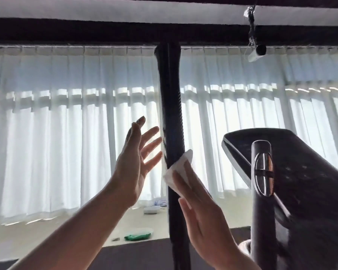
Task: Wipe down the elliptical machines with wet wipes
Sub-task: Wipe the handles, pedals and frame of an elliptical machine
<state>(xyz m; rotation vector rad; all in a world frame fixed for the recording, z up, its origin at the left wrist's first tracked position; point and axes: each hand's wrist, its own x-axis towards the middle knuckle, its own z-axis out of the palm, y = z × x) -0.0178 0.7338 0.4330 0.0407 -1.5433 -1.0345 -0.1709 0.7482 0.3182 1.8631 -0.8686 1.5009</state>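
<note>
A person's right hand [201, 209] presses a white wet wipe [180, 172] flat against the right side of a dark upright handlebar [172, 133] of an elliptical machine, fingers straight and laid along the wipe, not curled round the bar. The left hand [134, 162] hangs just left of the same bar, fingers spread and relaxed, holding nothing and not clearly touching it. The wipe sits about midway up the visible bar, so the ribbed length above it, and the stretch below running out of view, may yet need a pass; whether any part is already clean cannot be told from this view. To the right, the machine's console [293, 162] tilts back behind a second grey post with chrome grip sensors [263, 170]; neither is being touched, and they look like work still ahead. Beyond the bar, on the pale floor [47, 230], lie a green packet [138, 236], possibly the wipes pack, and some small white items [151, 210] too blurred to name. Sheer white curtains [66, 133] fill the backlit window wall, with a small camera [259, 52] hanging from the ceiling beam at upper right.
</note>
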